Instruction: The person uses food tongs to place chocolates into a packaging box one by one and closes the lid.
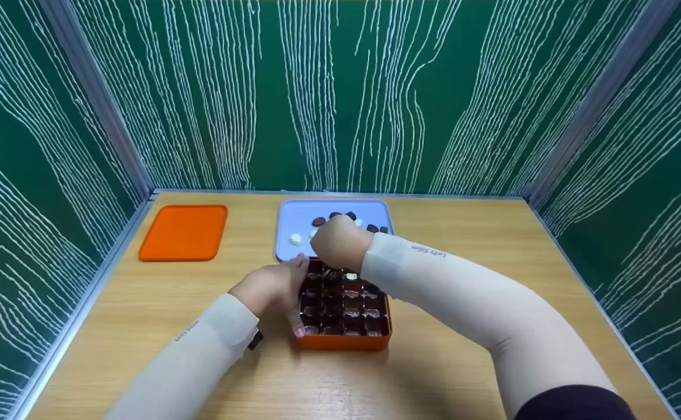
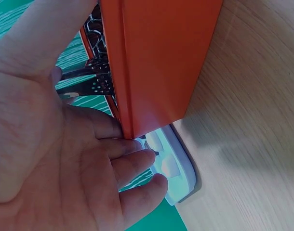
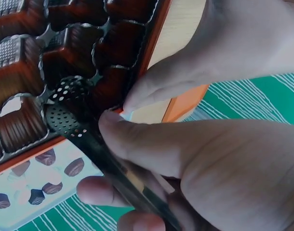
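Note:
My right hand (image 1: 340, 242) grips a pair of dark metal tongs (image 3: 108, 166) with perforated ends. Those ends dip into a back-row compartment of the orange box (image 1: 343, 343), near its far left corner; nothing shows between them. A brown plastic insert (image 1: 342, 305) divides the box into many small compartments. One back-row compartment, beside the tongs, has a pale piece (image 1: 351, 276) in it. Along the box's left side rests my left hand (image 1: 273, 289), thumb near the front corner and fingers extended at the far corner, as the left wrist view shows.
Behind the box lies a pale blue tray (image 1: 285, 213) with several dark chocolates (image 1: 318, 221) and white pieces (image 1: 296, 239), partly hidden by my right hand. A flat orange lid (image 1: 185, 233) lies at the table's back left. Green walls with white lines (image 1: 352, 105) enclose the wooden table (image 1: 445, 373).

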Motion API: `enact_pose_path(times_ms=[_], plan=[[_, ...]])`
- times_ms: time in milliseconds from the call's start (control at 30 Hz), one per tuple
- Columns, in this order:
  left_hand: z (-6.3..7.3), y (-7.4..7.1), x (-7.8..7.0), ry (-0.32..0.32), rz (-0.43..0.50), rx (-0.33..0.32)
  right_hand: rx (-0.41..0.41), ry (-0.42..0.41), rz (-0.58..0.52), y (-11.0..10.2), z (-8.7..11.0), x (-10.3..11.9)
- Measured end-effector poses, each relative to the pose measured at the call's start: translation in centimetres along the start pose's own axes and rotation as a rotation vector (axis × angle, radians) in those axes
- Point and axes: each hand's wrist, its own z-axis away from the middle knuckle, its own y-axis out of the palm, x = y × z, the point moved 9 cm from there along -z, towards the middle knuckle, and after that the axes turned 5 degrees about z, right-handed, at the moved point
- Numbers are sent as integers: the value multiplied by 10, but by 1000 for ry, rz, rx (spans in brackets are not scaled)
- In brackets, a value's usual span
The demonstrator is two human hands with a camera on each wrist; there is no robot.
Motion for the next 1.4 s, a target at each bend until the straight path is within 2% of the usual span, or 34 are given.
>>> enact_pose_path(times_ms=[133,267,367,433,533,800,933,1000,1133,1400], plan=[[1,0,2,-5,16,-6,33,-3,-212,4,5,-16],[0,1,2,0,27,-3,67,37,-433,13,16,-43],[-1,2,1,11,21,6,65,87,-536,24,22,-65],[-2,3,1,18,11,14,44,114,-565,33,23,-78],[-3,4,1,26,-5,27,27,192,-636,54,23,-96],[-6,6,1,31,-13,30,-23,364,-703,114,16,-123],[-6,6,2,21,-9,26,-23,434,-786,138,9,-127],[-7,6,2,19,-6,26,-9,440,-814,147,4,-124],[-8,6,2,24,6,29,11,433,-820,154,-3,-116],[-6,6,4,16,45,33,14,424,-839,147,-13,-111]])
